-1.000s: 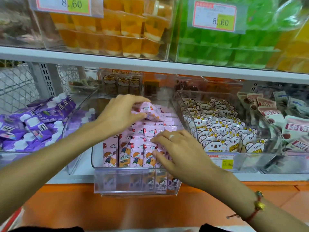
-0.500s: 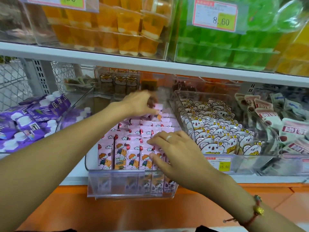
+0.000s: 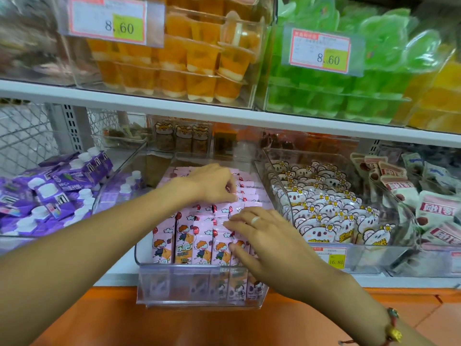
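Note:
A clear plastic bin [image 3: 199, 288] on the lower shelf holds rows of upright pink snack packets [image 3: 184, 236] printed with a cartoon child. My left hand [image 3: 214, 183] reaches over the middle rows, fingers curled down onto the packet tops; whether it pinches one I cannot tell. My right hand [image 3: 264, 236], with a ring on one finger, lies with straight fingers pressed against the front rows on the right side of the bin. A red bracelet [image 3: 393, 328] sits on my right wrist.
Purple spouted pouches [image 3: 50, 196] fill the bin to the left. White bear-shaped packets [image 3: 324, 211] and pink-white pouches [image 3: 436, 211] fill bins to the right. Orange jelly cups [image 3: 174, 61] and green jellies [image 3: 349, 96] stand on the upper shelf [image 3: 224, 113]. An orange ledge [image 3: 149, 320] runs below.
My left hand carried a pink packet from above the bin toward the back, then came down onto the middle rows. My right hand has stayed pressed on the front packets.

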A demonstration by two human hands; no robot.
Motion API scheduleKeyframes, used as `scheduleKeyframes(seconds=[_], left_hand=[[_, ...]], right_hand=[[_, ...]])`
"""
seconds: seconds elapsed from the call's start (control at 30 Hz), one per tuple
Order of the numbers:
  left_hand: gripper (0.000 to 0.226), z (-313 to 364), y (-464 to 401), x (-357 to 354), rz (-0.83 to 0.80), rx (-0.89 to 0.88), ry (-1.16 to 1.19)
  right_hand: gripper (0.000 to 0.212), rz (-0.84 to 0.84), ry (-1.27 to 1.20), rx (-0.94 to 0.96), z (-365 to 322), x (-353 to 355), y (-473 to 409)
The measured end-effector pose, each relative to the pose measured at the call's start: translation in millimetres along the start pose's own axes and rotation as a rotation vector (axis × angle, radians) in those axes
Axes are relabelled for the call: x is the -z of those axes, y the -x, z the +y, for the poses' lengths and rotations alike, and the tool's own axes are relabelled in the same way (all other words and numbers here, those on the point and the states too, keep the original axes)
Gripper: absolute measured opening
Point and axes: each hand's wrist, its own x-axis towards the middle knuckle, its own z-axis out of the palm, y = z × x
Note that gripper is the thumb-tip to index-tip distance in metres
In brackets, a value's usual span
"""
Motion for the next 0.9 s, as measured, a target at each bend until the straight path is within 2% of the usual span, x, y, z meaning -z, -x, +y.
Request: scheduleKeyframes(seconds=[0.1, 0.17, 0.3, 0.4, 0.5, 0.6, 0.67, 0.8, 0.9], left_hand=[[0.015, 4, 1, -3, 0.048, 0.058, 0.063], [0.006, 6, 4, -4, 0.077, 0.063, 0.11], [0.005, 4, 14, -1, 0.111, 0.067, 0.35], [0.006, 10, 26, 5, 0.199, 0.023, 0.546], [0.008, 21, 38, 14, 0.37, -0.037, 0.662], [0.01, 26, 49, 21, 0.442, -0.038, 0.711], [0.011, 27, 57, 20, 0.461, -0.021, 0.736], [0.009, 27, 71, 11, 0.478, -0.019, 0.86], [0.021, 24, 80, 3, 0.488, -0.013, 0.894]], right_hand=[[0.038, 0.054, -0.035, 0.005, 1, 3, 1], [0.03, 0.155, -0.067, -0.038, 5, 8, 1], [0.019, 0.377, -0.24, -0.194, 13, 11, -1], [0.026, 0.482, -0.404, -0.307, 16, 11, -5], [0.039, 0.477, -0.513, -0.381, 18, 12, -13], [0.051, 0.383, -0.566, -0.385, 17, 12, -25], [0.048, 0.343, -0.568, -0.344, 15, 11, -31], [0.038, 0.39, -0.55, -0.327, 16, 9, -41], [0.037, 0.394, -0.499, -0.297, 18, 10, -45]])
